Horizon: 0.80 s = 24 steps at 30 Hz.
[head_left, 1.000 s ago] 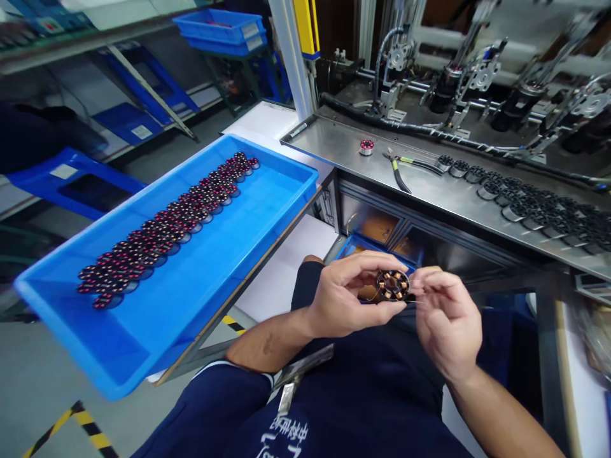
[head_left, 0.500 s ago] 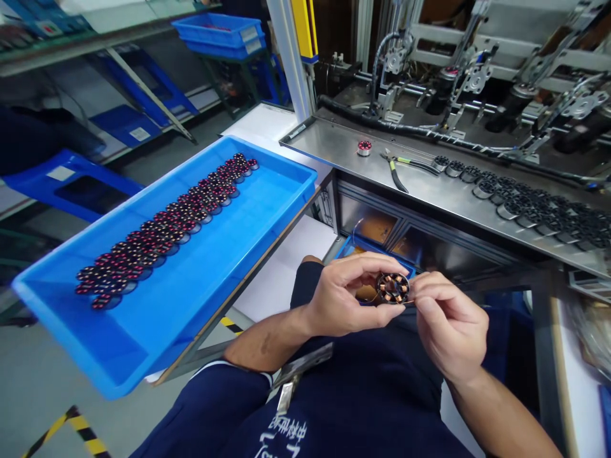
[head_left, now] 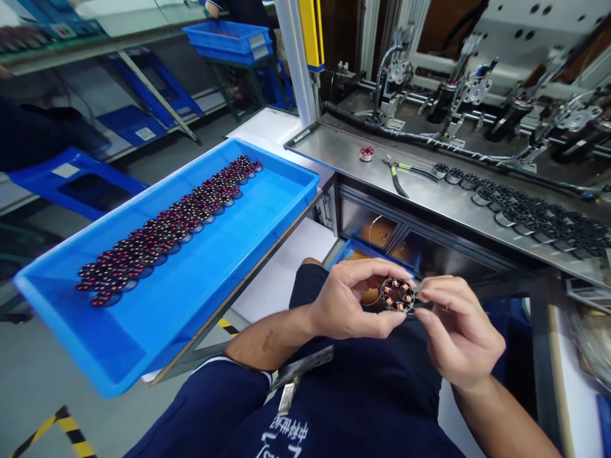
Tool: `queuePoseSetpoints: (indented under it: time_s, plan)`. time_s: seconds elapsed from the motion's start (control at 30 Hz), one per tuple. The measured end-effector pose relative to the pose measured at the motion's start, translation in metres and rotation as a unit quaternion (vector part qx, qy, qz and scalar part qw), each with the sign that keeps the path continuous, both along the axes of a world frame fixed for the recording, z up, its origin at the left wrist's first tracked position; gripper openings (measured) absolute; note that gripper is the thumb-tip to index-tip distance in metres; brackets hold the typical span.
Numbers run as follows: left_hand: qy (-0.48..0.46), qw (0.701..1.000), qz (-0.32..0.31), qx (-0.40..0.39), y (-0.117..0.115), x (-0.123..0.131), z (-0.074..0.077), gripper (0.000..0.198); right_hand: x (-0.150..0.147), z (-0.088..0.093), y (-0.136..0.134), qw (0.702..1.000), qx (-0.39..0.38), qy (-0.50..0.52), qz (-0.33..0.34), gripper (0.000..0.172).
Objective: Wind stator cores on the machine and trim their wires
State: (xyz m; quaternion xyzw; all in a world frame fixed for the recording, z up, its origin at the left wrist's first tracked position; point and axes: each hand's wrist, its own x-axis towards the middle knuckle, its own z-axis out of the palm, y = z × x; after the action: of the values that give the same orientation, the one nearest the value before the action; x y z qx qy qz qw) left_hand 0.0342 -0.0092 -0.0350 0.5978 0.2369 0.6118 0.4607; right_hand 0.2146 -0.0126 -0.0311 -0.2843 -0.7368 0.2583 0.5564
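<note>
My left hand (head_left: 353,298) grips a motor stator (head_left: 397,295) between thumb and fingers, above my lap. The stator is a round black ring with copper windings, its open face turned towards me. A thin loop of wire shows at its left side. My right hand (head_left: 465,327) is closed at the stator's right edge, thumb and forefinger on a fine copper wire (head_left: 445,308) that partly hides between the fingers.
A blue tray (head_left: 248,222) at left carries rows of wound stators (head_left: 167,229). On the metal bench (head_left: 334,143) are one red stator (head_left: 366,154), cutting pliers (head_left: 398,175) and many black stators (head_left: 534,210). Machine fixtures (head_left: 477,89) stand behind. Another person's arm (head_left: 212,9) shows at the back.
My right thumb and forefinger have spread slightly and the hand has shifted right and down. The stator has moved a little right and turned in my left hand. The machine's rear panel has moved.
</note>
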Motion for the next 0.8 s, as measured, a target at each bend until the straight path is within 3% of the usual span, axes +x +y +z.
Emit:
queuePoseSetpoints:
  time_s: [0.1, 0.2, 0.3, 0.4, 0.5, 0.6, 0.8]
  plan:
    - [0.016, 1.0, 0.02, 0.006, 0.0, 0.001, 0.0, 0.042, -0.003, 0.002, -0.002, 0.999, 0.031, -0.001, -0.018, 0.038]
    - [0.049, 0.993, 0.088, 0.063, 0.001, 0.003, 0.002, 0.044, -0.008, 0.002, -0.008, 0.999, 0.015, 0.017, -0.034, 0.037]
    - [0.074, 0.976, 0.161, 0.127, 0.002, 0.005, 0.005, 0.044, -0.012, 0.0, -0.015, 0.999, 0.006, 0.041, -0.022, 0.035]
    - [0.074, 0.97, 0.181, 0.145, 0.002, 0.008, 0.008, 0.045, -0.013, -0.001, -0.016, 0.998, 0.018, 0.058, 0.009, 0.037]
    - [0.042, 0.986, 0.124, 0.099, 0.0, 0.007, 0.01, 0.046, -0.007, -0.001, -0.009, 0.997, 0.013, 0.056, 0.043, 0.04]
    - [-0.018, 1.0, 0.01, -0.003, -0.004, 0.004, 0.011, 0.043, 0.003, 0.004, 0.003, 0.997, 0.008, 0.045, 0.067, 0.045]
    - [-0.067, 0.974, -0.126, -0.178, -0.008, 0.003, 0.015, 0.038, 0.015, 0.021, 0.026, 0.988, 0.032, -0.028, 0.149, 0.042]
